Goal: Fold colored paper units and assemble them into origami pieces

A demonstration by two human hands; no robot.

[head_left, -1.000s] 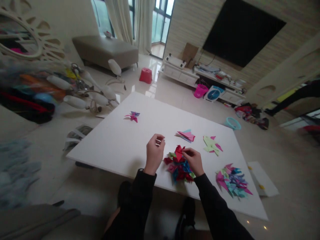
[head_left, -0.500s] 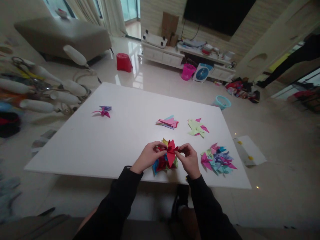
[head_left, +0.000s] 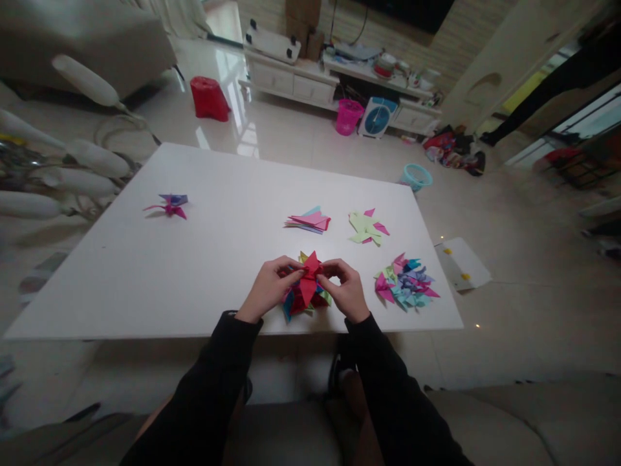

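Note:
A red folded paper piece (head_left: 309, 285), pointed at top and bottom, is held upright between my two hands. My left hand (head_left: 274, 279) pinches its left side with thumb and fingers. On the other side, my right hand (head_left: 343, 287) pinches it the same way. Just beneath lies a pile of shiny coloured folded papers (head_left: 290, 305), red, blue, green and gold, partly hidden by the hands. To the right of my right hand sits a heap of pink, teal and purple origami pieces (head_left: 410, 285).
The white table (head_left: 145, 278) carries a stack of folded paper strips (head_left: 310, 221), pale green and pink origami (head_left: 367, 226), and a pink and purple pair (head_left: 172, 206) at far left. A lamp with white shades (head_left: 87, 81) stands beyond the left edge. A teal basket (head_left: 416, 176) is behind the right corner.
The view has tilted down and shifted, so everything sits further left and higher. Both hands still pinch the red paper piece, which looks flatter-faced toward me now.

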